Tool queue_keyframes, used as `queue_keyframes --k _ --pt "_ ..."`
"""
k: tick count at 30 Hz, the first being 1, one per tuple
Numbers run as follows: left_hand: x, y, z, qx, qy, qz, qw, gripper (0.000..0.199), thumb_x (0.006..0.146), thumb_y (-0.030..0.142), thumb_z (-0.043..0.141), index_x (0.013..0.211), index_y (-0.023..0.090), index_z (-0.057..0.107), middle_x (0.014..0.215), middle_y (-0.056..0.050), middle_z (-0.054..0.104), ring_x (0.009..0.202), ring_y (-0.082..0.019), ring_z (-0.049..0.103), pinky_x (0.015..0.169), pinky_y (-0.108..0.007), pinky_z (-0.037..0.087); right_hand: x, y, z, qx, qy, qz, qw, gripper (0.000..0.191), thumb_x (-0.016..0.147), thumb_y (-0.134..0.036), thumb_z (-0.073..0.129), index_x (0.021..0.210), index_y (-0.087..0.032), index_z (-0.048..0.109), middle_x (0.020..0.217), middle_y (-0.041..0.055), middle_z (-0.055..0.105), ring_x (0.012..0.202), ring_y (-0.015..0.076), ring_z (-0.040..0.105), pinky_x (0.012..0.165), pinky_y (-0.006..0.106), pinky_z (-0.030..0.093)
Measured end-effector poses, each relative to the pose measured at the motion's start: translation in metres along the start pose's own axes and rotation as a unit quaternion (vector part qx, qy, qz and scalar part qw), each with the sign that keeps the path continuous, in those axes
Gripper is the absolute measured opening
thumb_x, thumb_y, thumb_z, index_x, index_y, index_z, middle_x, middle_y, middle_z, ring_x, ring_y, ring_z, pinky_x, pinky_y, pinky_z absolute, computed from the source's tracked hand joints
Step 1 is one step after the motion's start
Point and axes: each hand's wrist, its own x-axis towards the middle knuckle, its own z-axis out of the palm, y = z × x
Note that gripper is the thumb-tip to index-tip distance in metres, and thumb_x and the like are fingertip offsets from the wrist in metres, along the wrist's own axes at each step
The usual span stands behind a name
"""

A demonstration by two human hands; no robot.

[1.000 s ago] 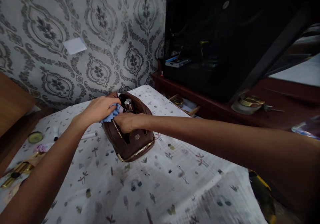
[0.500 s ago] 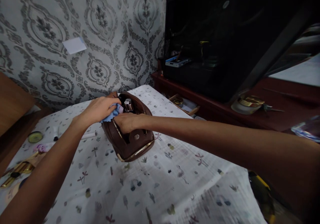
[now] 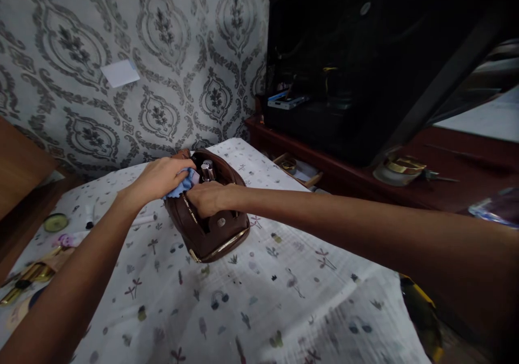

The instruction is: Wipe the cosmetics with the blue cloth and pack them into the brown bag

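Note:
A brown zippered toiletry bag (image 3: 211, 234) lies unzipped on the patterned white cloth (image 3: 227, 304). At its left rim, my left hand (image 3: 162, 177) is closed on a blue cloth (image 3: 180, 184); a pale pink bit shows beside it. My right hand (image 3: 206, 198) reaches down into the bag, its fingertips hidden by the bag wall. Inside, just beyond that hand, stand shiny silver-capped bottles (image 3: 208, 170). What the right fingers hold, if anything, does not show.
Cosmetics, including a gold tube (image 3: 40, 272) and a round green-lidded container (image 3: 55, 222), lie at the left. A dark red cabinet (image 3: 357, 183) with a large black screen (image 3: 344, 83) stands to the right, with a small drawer (image 3: 302, 172) pulled out. Patterned wallpaper (image 3: 162, 45) is behind.
Almost nothing differs. Both hands keep their places at the bag, and the view has shifted very slightly.

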Motion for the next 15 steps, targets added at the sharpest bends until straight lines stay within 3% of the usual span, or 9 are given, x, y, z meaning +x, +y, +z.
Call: queue_keyframes --k 7,11,15 --pt "-0.001 -0.001 -0.003 0.001 -0.009 0.011 1.000 0.041 0.091 0.031 0.042 0.124 0.033 0.066 0.118 -0.001 0.073 0.103 -0.024 0.069 0.087 -0.028 0.049 -0.016 0.009 -0.005 -0.023 0.042 -0.050 0.998 0.029 0.085 -0.012 0.060 0.112 -0.008 0.069 0.114 0.0173 0.071 0.099 0.0288 0.069 0.078 0.035 0.054" --pt "-0.002 -0.002 -0.005 0.000 -0.007 0.018 1.000 0.042 0.092 0.033 0.041 0.128 0.031 0.063 0.124 -0.002 0.071 0.106 -0.024 0.067 0.089 -0.029 0.049 -0.041 0.026 -0.005 -0.008 0.123 -0.092 0.988 0.017 0.089 -0.020 0.060 0.096 -0.013 0.073 0.097 0.0112 0.074 0.089 0.0230 0.068 0.074 0.028 0.049" --pt "-0.006 -0.002 -0.008 -0.028 0.006 0.017 0.999 0.044 0.094 0.037 0.038 0.129 0.029 0.063 0.127 -0.002 0.069 0.110 -0.025 0.066 0.094 -0.032 0.048 -0.070 0.040 0.007 0.034 0.204 -0.125 0.970 0.018 0.095 -0.018 0.055 0.094 -0.014 0.073 0.093 0.0092 0.072 0.088 0.0190 0.066 0.080 0.027 0.047"
